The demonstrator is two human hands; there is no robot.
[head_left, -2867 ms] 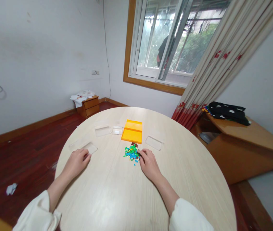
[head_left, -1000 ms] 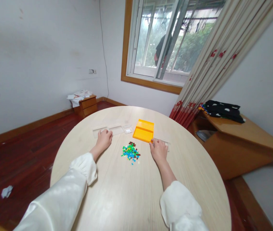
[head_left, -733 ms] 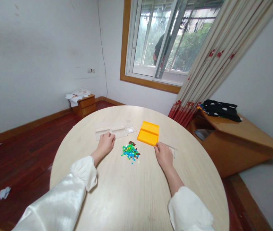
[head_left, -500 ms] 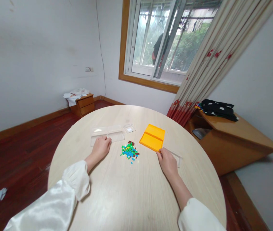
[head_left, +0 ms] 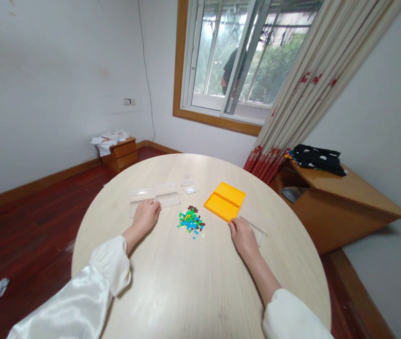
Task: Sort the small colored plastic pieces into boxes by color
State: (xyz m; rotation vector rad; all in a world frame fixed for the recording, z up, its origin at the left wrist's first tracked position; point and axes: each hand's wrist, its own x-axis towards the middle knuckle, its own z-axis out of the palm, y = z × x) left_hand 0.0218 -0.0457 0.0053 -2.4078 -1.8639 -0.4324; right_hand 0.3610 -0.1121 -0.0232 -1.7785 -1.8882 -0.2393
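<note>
My left hand [head_left: 146, 215] lies on the table's left side, its fingers closed on the near edge of a clear plastic box [head_left: 169, 200] that lies open with its lid beside it. My right hand [head_left: 244, 235] pinches the near corner of an open yellow plastic box [head_left: 220, 207], its two halves folded out flat. Between the hands sits a loose pile of tiny building bricks [head_left: 191, 220] in green, blue, brown and yellow. Behind the pile is a small clear square case [head_left: 189, 188]. Another clear box [head_left: 258, 231] is partly hidden behind my right hand.
The round pale wooden table [head_left: 172, 287] has a curved edge. A wooden cabinet [head_left: 345, 202] with dark folded cloth [head_left: 318, 160] stands at the right. At the back left, papers lie on a small drawer unit [head_left: 124, 153]. A person [head_left: 230, 70] shows beyond the window.
My left hand and the clear box have shifted slightly left. The yellow box has turned a little at my right fingertips. The view has moved slightly; the brick pile looks unchanged.
</note>
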